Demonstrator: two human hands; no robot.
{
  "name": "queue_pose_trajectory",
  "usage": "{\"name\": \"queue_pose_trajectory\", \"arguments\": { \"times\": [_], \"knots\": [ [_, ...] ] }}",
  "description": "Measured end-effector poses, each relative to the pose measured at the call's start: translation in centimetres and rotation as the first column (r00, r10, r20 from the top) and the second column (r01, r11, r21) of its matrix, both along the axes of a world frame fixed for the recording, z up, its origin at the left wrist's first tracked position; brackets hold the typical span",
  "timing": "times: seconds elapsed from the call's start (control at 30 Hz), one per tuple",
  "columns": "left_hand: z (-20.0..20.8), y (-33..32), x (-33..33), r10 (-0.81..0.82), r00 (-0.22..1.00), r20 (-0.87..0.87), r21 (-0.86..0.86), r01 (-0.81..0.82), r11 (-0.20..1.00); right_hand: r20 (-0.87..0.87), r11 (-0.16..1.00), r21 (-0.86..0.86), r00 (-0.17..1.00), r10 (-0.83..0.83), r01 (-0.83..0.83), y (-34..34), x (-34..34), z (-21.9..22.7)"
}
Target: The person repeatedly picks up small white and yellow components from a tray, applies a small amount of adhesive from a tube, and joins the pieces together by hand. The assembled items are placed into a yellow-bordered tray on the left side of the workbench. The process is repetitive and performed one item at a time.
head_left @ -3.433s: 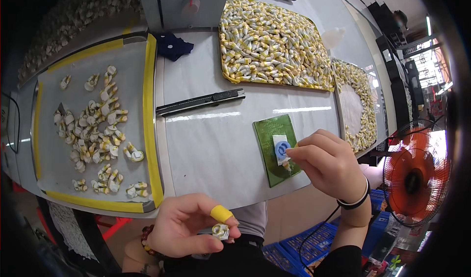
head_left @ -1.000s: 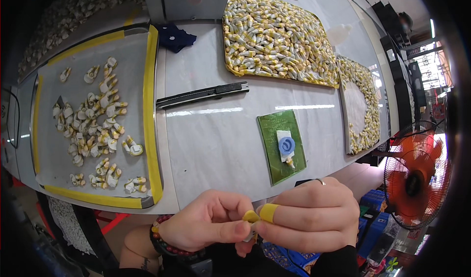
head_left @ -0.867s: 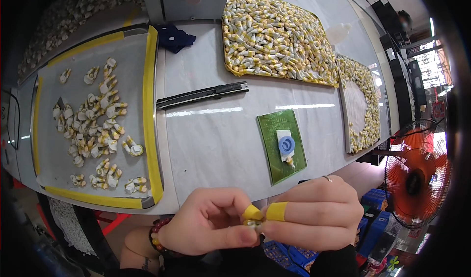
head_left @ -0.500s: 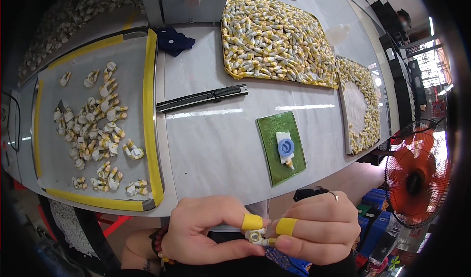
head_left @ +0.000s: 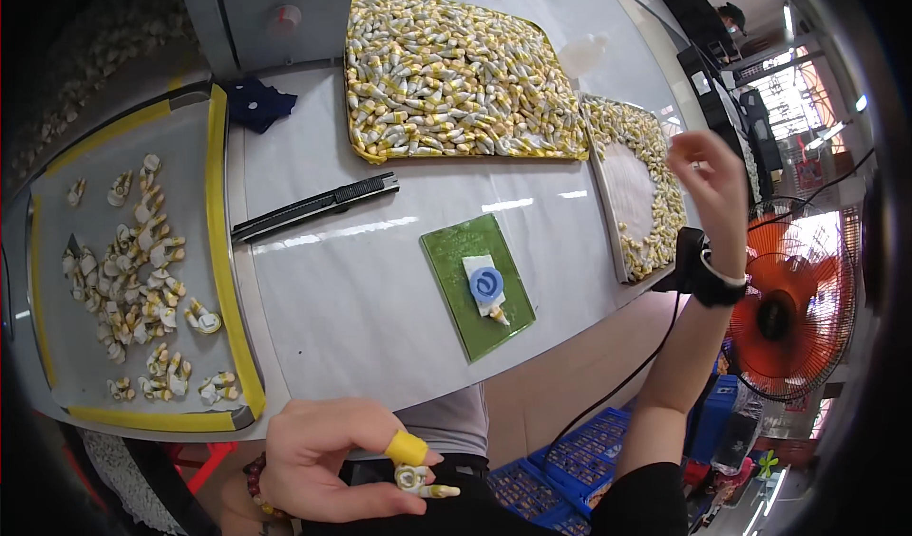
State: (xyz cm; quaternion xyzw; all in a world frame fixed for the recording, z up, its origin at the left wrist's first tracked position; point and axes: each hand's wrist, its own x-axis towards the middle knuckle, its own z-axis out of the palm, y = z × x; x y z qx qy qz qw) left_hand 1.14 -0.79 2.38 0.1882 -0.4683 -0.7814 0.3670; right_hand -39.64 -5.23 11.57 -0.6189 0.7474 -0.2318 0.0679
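Low at the front, my left hand (head_left: 337,460) pinches a small white-and-yellow piece between thumb and a finger wrapped in yellow tape. The piece (head_left: 412,480) has a round, hollow-looking end and a narrow tip pointing right. My right hand (head_left: 714,180) is raised at the far right beside the smaller tray (head_left: 613,227) of similar pieces. Its fingers are curled toward the thumb; what they hold, if anything, is too small and blurred to make out. A green mat (head_left: 454,294) on the table carries a blue ring-shaped item (head_left: 485,284) on a white pad, with a small piece beside it.
A large tray (head_left: 356,147) packed with white-and-yellow pieces stands at the back. The yellow-taped tray (head_left: 223,327) at left holds scattered clusters. A black utility knife (head_left: 318,206) and dark blue cloth (head_left: 258,106) lie between. An orange fan (head_left: 779,313) and blue crates (head_left: 589,451) are at right.
My right hand has left the piece at my left hand and swung up and right to the smaller tray. My left hand still pinches its piece. The whole view has shifted.
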Motion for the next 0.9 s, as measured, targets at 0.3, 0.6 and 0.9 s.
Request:
{"name": "queue_pose_trajectory", "arguments": {
  "times": [0.3, 0.6, 0.9],
  "knots": [
    [-0.6, 0.1, 0.4, -0.021, 0.999, -0.035, 0.144, 0.026, 0.989, 0.116, 0.851, 0.503, 0.987, 0.108, -0.152, 1.1, -1.7, -4.0],
    [-0.3, -0.6, -0.1, -0.065, 0.997, -0.042, 0.046, 0.067, 0.997, 0.027, 0.917, 0.379, 0.992, 0.127, -0.128, 2.4, 0.7, -4.5],
    [-0.3, -0.4, -0.1, -0.019, 0.999, -0.032, 0.076, 0.021, 0.997, 0.418, 0.893, -0.066, 0.8, 0.43, -0.445, 3.0, 8.1, -2.2]
  ]
}}
